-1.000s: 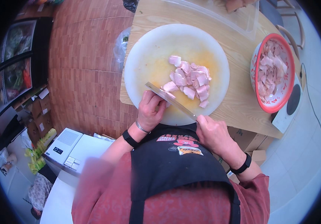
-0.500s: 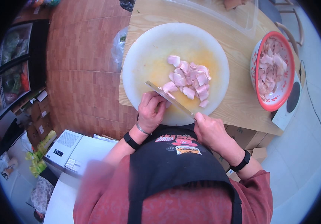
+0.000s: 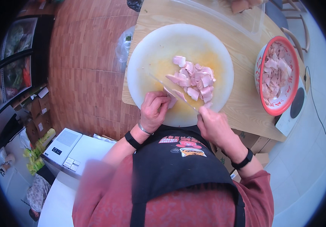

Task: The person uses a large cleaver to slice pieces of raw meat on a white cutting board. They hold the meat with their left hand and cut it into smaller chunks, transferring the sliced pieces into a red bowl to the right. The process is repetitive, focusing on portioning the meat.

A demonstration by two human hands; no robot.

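Note:
A round white cutting board (image 3: 148, 49) with yellowish stains lies on the wooden table. On it, right of centre, is a loose pile of pale pink meat slices (image 3: 197, 77). My left hand (image 3: 154, 110) is closed at the board's near edge, its curled fingers pressing a piece of meat (image 3: 171, 101). In my right hand (image 3: 215, 125) is the handle of a knife (image 3: 188, 101). Its thin blade slants up to the left, past the fingertips of my left hand, with a slice against it. The underside of the held meat is hidden by my fingers.
At the right, a red-rimmed enamel basin (image 3: 259, 72) of sliced meat stands on a white scale (image 3: 292, 113). A clear plastic tray (image 3: 242, 28) with meat is at the table's far side. A plastic bag (image 3: 123, 47) is beyond the left edge; a cable (image 3: 318, 109) runs along the right.
The knife blade has lifted slightly and looks thinner and more blurred. A slice has shifted onto the pile's left side. My hands stay in nearly the same places.

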